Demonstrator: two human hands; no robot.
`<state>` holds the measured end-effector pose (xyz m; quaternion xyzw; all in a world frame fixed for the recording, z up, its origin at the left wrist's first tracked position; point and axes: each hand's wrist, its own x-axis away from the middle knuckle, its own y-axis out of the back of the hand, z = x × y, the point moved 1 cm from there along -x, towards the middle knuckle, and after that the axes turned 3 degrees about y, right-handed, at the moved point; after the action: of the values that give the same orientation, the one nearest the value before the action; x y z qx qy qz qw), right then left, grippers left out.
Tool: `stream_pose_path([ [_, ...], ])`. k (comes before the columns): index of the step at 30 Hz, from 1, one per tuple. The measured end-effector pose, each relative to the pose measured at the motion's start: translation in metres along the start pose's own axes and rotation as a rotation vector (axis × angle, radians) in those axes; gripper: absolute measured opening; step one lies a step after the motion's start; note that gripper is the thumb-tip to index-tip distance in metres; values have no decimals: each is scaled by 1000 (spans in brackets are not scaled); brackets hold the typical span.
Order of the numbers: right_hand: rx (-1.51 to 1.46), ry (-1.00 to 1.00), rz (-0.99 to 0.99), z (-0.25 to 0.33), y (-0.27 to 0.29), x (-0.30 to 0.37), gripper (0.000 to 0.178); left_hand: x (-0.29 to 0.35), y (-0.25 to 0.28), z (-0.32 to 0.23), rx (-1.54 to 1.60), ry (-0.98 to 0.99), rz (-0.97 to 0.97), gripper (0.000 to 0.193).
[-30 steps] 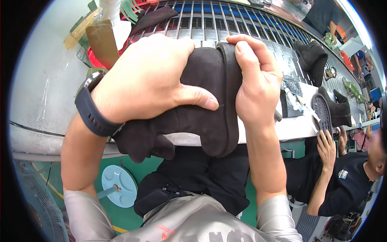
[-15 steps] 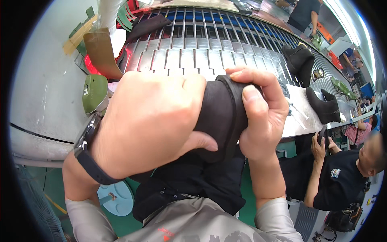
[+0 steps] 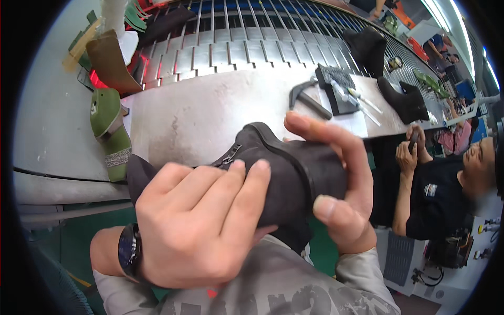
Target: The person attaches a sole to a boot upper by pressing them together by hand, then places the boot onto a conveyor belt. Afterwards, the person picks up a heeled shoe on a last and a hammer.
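A single head-worn fisheye view is given, aimed steeply down from just above the hands (image 3: 252, 210), which are seen very near. The desk (image 3: 210, 115) is seen beyond them, the conveyor (image 3: 252, 47) farther off. Straight edges are bent toward the rim.
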<state>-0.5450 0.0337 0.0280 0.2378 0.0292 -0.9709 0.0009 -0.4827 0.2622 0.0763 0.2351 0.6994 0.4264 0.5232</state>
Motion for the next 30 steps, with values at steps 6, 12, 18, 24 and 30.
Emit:
stream_pose_path([
  [6,-1,91,-54,-14,-11,52,45,34,-24,-46,-69,16,3,44],
  [12,166,458,-299,-36,-20,68,18,48,-48,-77,-197,101,-105,24],
  [18,254,482,-159,-37,-12,74,19,57,-54,-75,-239,51,-113,19],
  [24,196,453,-159,-36,-13,78,18,53,-61,-67,-136,-65,-159,13],
  [30,146,442,-220,-39,-14,75,16,41,-60,-59,-150,-118,-143,12],
])
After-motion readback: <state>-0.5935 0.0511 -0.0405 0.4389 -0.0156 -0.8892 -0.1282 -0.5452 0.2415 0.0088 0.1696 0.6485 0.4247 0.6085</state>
